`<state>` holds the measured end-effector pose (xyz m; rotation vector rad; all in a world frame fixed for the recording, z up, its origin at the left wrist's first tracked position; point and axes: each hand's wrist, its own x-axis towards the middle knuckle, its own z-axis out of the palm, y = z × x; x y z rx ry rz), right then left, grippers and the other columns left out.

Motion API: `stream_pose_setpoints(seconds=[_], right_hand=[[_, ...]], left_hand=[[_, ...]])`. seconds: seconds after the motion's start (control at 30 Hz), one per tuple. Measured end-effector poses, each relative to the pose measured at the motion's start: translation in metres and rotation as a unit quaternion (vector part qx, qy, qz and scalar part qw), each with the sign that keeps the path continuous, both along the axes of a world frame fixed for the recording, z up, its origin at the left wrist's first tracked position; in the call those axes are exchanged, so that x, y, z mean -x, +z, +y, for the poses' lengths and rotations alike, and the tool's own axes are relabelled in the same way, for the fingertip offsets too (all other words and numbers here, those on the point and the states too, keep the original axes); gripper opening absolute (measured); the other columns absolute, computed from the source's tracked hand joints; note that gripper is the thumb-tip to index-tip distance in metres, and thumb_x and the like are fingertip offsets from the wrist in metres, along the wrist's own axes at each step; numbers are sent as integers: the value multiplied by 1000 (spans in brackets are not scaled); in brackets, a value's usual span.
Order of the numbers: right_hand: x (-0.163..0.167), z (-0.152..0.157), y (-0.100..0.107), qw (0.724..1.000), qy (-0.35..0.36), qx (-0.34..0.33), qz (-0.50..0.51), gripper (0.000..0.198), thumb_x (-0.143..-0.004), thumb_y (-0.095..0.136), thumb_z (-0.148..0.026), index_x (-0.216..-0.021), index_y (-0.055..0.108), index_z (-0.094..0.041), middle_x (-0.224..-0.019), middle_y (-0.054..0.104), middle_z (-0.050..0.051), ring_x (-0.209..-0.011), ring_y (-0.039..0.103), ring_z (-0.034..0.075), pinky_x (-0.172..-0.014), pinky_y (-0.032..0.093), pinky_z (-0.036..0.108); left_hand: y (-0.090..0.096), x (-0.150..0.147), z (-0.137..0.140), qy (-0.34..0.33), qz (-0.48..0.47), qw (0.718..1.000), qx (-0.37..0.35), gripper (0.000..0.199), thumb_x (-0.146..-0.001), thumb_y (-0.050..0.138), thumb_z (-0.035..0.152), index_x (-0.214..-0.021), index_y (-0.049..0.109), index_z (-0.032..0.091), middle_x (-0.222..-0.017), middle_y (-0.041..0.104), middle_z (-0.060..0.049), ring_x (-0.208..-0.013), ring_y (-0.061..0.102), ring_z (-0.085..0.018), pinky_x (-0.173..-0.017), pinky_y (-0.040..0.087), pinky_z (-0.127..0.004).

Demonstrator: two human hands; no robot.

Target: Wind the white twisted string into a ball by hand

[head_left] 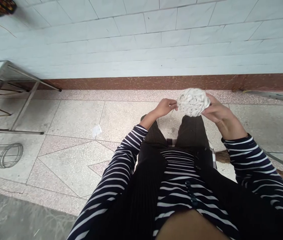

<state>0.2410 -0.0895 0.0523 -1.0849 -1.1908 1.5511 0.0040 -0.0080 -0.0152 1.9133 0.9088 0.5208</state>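
The right hand (218, 111) grasps a whitish ball of yarn (193, 102) right of centre in the frame, its fingers curled about the ball's right side. The left hand (165, 107) has thumb and fingertips drawn together at the ball's left edge; whether they pinch a strand or only touch, I cannot tell. The ball sits between both hands, above the dark-trousered knees (191, 133).

Leftward, pale speckled floor (73, 116) lies open as far as the metal table legs (26, 105) at the left and the wire frame (11, 156) at lower left, with a white scrap (96, 130) between. Above the hands, a reddish baseboard (131, 83) edges the tiled wall (131, 43). At the right edge, metal bars (281, 96) narrow the room. Any lettering on the patterned object (0, 8) at upper left is too blurred to read.
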Motion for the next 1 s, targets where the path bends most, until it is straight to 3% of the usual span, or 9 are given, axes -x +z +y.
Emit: stream_pose_setpoints(seconds=[0.13,0.23,0.3,0.37,0.47,0.6,0.73,0.9,1.0], right_hand=[[-16,36,18,987,-132,-74,-53,70,-65,94,-46,-125,61,-26,-139,67,16,-133,63,42,-98,65,60],[-21,57,-8,944,-225,-85,-227,78,-57,101,-35,-119,56,-24,-132,64,19,-133,58,47,-102,60,65],[-16,57,-37,932,-202,-63,-296,82,-47,104,-29,-113,55,-25,-118,63,14,-130,57,49,-105,55,70],[-6,47,-65,948,-98,-21,-302,75,-48,101,-24,-108,55,-27,-101,62,6,-118,61,44,-106,52,67],[8,26,-85,961,-8,21,-275,63,-50,97,-20,-101,61,-27,-87,61,1,-95,62,32,-96,54,55],[5,8,-66,977,104,79,-171,50,-58,89,-23,-104,69,-26,-97,69,2,-95,65,27,-88,55,43],[-3,-2,-38,978,156,111,-81,62,-51,91,-25,-110,71,-27,-115,74,4,-113,68,31,-93,57,40],[-7,13,-23,999,36,19,19,77,-50,94,-36,-122,66,-30,-132,70,9,-134,63,39,-108,56,53],[-17,43,-26,986,-106,-67,-112,79,-58,92,-46,-128,61,-28,-134,67,12,-134,61,42,-109,55,59]], left_hand=[[-21,2,-29,-53,13,994,92,33,-98,64,28,-70,75,16,-73,74,-1,-69,62,-13,-75,45,-26],[-8,10,-38,-64,-2,994,90,36,-101,63,34,-71,74,16,-74,73,-1,-69,62,-13,-73,43,-26],[10,15,-33,-49,-6,997,51,38,-102,61,35,-72,74,17,-76,75,-2,-73,64,-14,-75,44,-27],[27,18,-23,-44,21,999,-8,35,-102,62,33,-73,74,18,-76,75,-2,-74,65,-15,-78,45,-28],[42,19,-11,-69,83,989,-101,27,-100,67,30,-76,76,20,-74,74,-2,-74,63,-18,-86,47,-33],[42,21,-4,-93,108,973,-180,32,-105,64,33,-78,73,20,-79,75,-3,-79,63,-19,-110,46,-42],[27,24,5,-43,73,984,-156,29,-105,62,34,-84,76,19,-94,81,-7,-93,69,-22,-104,49,-40],[-10,12,-5,1,19,1000,1,32,-101,62,32,-78,77,16,-83,78,-3,-83,70,-17,-84,49,-28],[-21,3,-28,-43,19,996,72,31,-97,66,32,-73,75,15,-77,76,-2,-74,66,-14,-78,48,-26]])
